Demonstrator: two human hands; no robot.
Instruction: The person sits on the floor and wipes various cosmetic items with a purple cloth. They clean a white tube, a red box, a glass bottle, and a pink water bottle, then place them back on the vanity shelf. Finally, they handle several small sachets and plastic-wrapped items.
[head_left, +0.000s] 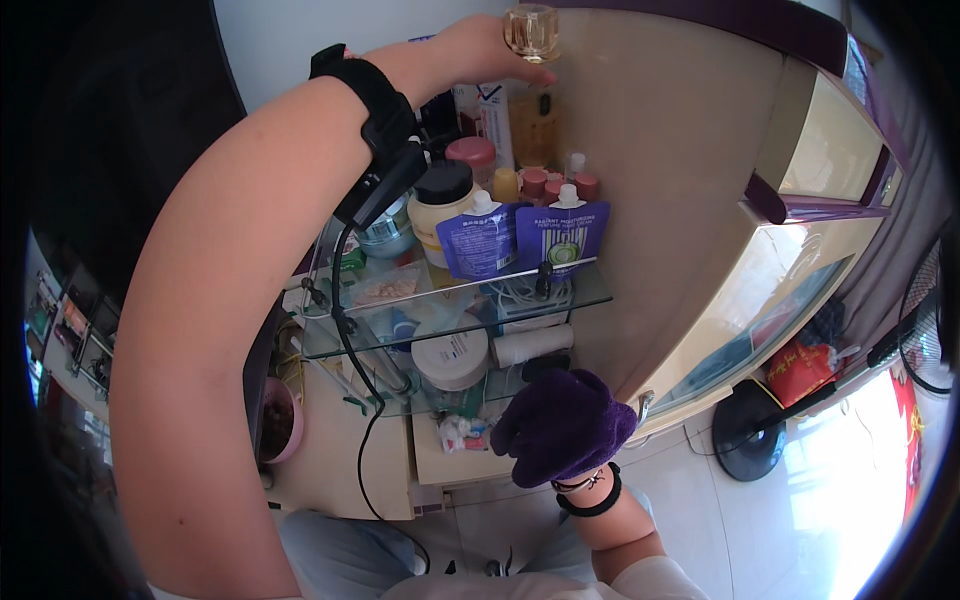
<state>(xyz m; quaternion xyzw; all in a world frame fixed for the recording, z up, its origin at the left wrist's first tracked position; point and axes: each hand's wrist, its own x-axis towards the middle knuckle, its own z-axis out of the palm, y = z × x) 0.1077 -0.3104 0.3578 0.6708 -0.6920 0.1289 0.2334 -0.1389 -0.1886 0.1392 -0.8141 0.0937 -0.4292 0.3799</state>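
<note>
My left hand (474, 49) reaches far out above the upper glass shelf (592, 289). Its fingers are on an amber-tinted clear bottle cap or similar glass piece (531, 31); some of them are hidden behind it. Just below stands an amber bottle (535, 129), close to the cabinet side. Nearer to me, my right hand is bunched in a purple plush cloth (562, 427), which hides the fingers. This cloth is in front of the lower shelf. Two purple hand cream pouches (484, 238) with white caps stand at the upper shelf's front rail.
A black-lidded jar (442, 191), a pink-lidded jar (472, 152) and a blue jar (386, 232) crowd the upper shelf. Below are a white round tub (450, 356) and a white roll (532, 345). A cream cabinet (675, 112) rises at right. A black cable (364, 442) hangs from my left wrist.
</note>
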